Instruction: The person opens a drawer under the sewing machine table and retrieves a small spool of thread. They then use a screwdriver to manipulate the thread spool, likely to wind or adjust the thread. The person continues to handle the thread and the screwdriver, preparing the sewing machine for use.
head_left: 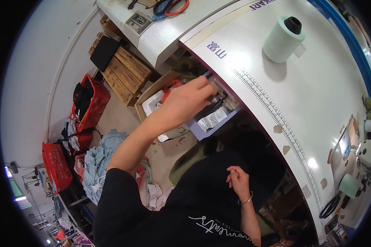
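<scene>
My left hand (189, 101) reaches into a small lavender drawer (226, 124) under the edge of the sewing table (251, 53). Its fingers are curled down among the drawer's contents, and what they grip, if anything, is hidden. Beside the fingers lie dark, thin items and a white printed packet (212, 119). Over my lap, my right hand (239, 180) hangs with its fingers loosely curled and nothing visible in them. A silver bangle (245, 200) circles that wrist.
A pale green thread cone (274, 45) stands on the table, beyond a printed ruler strip (272, 109). Left of the drawer is an open cardboard box (142, 111). A wooden stool (125, 74), red baskets (57, 166) and heaped blue-grey cloth (101, 160) occupy the floor.
</scene>
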Available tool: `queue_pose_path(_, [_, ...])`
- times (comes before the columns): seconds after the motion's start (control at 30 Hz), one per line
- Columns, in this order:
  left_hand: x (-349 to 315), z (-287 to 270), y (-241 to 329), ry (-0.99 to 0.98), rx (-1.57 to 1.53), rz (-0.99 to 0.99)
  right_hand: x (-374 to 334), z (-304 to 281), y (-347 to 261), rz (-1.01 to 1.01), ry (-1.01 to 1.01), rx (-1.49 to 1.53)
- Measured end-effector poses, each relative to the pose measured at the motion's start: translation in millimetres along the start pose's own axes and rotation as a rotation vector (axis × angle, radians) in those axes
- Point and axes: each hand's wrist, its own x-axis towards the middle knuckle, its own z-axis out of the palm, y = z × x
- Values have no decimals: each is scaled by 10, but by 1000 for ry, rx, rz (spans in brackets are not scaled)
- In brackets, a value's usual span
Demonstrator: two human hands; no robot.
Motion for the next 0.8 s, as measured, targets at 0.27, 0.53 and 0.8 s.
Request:
queue_pose_path(0.27, [-179,-197,3,-52,-458,-238,6,2,17,-11,-12,13])
queue_pose_path(0.53, [-200,-184,-16,-45,-497,-231,-5,9,4,0,-2,20])
queue_pose_path(0.8, [-233,-169,-31,-37,-515,-237,-3,11,26,-4,0,21])
